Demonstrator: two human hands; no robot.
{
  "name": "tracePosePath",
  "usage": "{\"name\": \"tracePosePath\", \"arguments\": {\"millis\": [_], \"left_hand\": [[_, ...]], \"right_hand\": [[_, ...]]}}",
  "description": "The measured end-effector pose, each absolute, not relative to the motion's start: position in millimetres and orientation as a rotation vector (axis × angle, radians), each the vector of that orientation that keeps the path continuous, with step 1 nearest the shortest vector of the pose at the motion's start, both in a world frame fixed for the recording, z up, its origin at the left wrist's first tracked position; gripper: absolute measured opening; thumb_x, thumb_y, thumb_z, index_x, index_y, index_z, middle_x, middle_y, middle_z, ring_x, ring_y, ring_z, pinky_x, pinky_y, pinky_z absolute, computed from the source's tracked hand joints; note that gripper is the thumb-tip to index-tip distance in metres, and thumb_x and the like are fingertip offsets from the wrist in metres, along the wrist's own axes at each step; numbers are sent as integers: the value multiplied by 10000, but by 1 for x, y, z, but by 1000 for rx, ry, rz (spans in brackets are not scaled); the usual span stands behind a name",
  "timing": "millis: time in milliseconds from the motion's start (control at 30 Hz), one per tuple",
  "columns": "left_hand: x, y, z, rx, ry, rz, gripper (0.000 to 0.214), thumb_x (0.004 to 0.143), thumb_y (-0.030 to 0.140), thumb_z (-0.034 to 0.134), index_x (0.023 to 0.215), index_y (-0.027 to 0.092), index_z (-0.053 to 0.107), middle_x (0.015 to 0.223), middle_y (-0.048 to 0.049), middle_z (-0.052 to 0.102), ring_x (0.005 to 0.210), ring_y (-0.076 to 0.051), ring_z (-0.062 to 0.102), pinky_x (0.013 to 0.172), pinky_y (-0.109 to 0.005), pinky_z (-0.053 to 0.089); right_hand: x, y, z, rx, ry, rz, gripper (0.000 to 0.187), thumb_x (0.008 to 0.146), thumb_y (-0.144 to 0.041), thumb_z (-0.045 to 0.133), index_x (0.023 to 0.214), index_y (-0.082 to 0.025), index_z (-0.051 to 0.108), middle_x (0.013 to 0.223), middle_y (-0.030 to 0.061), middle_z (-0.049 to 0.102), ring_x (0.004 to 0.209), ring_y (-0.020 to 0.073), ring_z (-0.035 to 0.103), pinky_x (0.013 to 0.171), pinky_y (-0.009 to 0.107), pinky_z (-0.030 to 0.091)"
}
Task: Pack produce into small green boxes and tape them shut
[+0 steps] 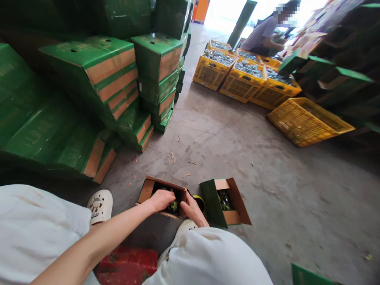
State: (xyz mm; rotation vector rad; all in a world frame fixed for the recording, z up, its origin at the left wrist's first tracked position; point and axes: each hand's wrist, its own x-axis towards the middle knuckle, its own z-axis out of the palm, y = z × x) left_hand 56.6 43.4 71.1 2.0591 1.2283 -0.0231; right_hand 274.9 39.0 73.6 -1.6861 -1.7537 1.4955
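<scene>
Between my feet, an open cardboard box (146, 192) with brown inner flaps stands on the floor. Dark green leafy-looking bundles (172, 207) lie in it; their exact kind is unclear. My left hand (162, 199) reaches into this box from above, its fingers curled down over the contents, and what they hold is hidden. At the box's right end, my right hand (191, 208) grips the wall, thumb on the inner side and the other fingers outside. A second open box (213, 204), green outside, sits just to the right with similar dark green contents (225, 200).
Green cartons (89, 51) are stacked high at left. Yellow crates (234, 81) of small greyish items stand ahead, with a tilted yellow crate (303, 122) nearer. A person (261, 33) sits behind them. A roll of tape (199, 202) lies between the boxes; a red box (127, 263) is below me.
</scene>
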Motion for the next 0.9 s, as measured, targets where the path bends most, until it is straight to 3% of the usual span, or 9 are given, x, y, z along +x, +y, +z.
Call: {"name": "tracePosePath", "arguments": {"millis": [167,267,367,467,600,767,900], "left_hand": [[57,46,76,2098,1268,-84,242,878,100,615,926,228,814,1088,-102,813,1118,-299,740,1051,-387,530],[66,42,82,2111,1306,-104,172,887,196,683,1001,193,812,1156,-161,786,1149,-347,727,1065,-434,529],[76,37,86,2099,1373,-92,426,872,392,778,1234,171,752,1332,-212,703,1219,-396,685,1041,-476,551],[78,34,84,2107,1367,-128,644,788,344,871,1389,250,660,1465,-173,626,1291,-387,642,1029,-465,565],[65,31,75,2192,1262,-191,501,832,254,834,1311,291,692,1421,-133,659,1310,-358,635,1102,-477,528],[62,31,71,2236,1207,-154,548,866,381,824,1368,242,652,1521,-182,589,1387,-377,581,1113,-481,531],[85,36,72,2202,1244,-213,562,852,358,811,1356,161,660,1395,-225,655,1360,-408,583,1041,-491,576]], "right_hand": [[275,38,76,-1680,-1754,1496,721,733,-266,548,1443,-176,636,852,8,681,784,230,598,759,311,456],[274,36,77,-1676,-1754,1499,730,729,-277,558,1446,-157,631,808,4,652,755,224,579,743,311,455],[272,35,78,-1695,-1713,1520,736,739,-302,570,1456,-145,623,750,-3,614,704,216,555,697,310,448],[272,33,78,-1697,-1708,1530,773,747,-305,573,1501,-137,592,775,2,632,712,218,568,709,314,463],[275,31,77,-1687,-1730,1550,794,769,-292,552,1548,-136,546,832,11,670,742,220,599,724,311,477],[274,34,79,-1696,-1718,1549,741,793,-264,541,1526,-153,550,789,-11,661,703,199,597,685,289,468],[274,36,82,-1699,-1727,1580,702,798,-238,537,1494,-160,571,751,-18,648,684,192,585,655,275,457]]}}
